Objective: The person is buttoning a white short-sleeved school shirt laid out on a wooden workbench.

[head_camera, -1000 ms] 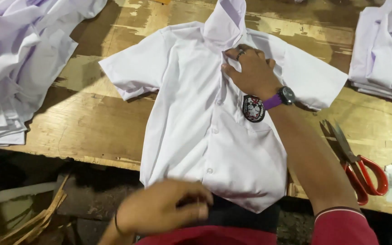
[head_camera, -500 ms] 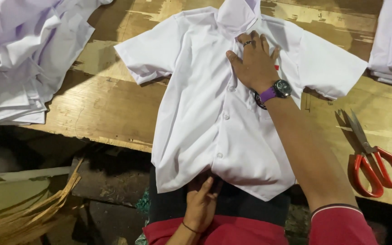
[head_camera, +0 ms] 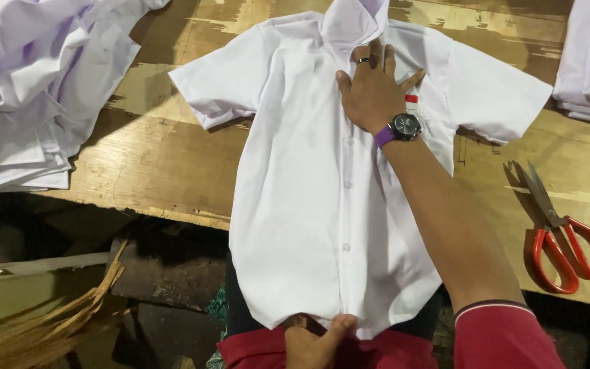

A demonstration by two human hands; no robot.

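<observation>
white shirt [head_camera: 308, 205] spread face-up on the wooden table [head_camera: 158, 157], hem hanging off the edge | right hand [head_camera: 375, 92] flat, palm pressing near the collar | left hand [head_camera: 315, 342] pinching the hem | red scissors [head_camera: 561, 236] off to the right

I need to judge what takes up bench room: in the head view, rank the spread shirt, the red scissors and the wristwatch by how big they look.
Largest to smallest, as they look:
1. Shirt, spread across the bench and hanging over its edge.
2. Scissors, flat on the bench at the right.
3. Wristwatch, on the right hand; it sits a little nearer the camera, yet clearly looks smallest.
</observation>
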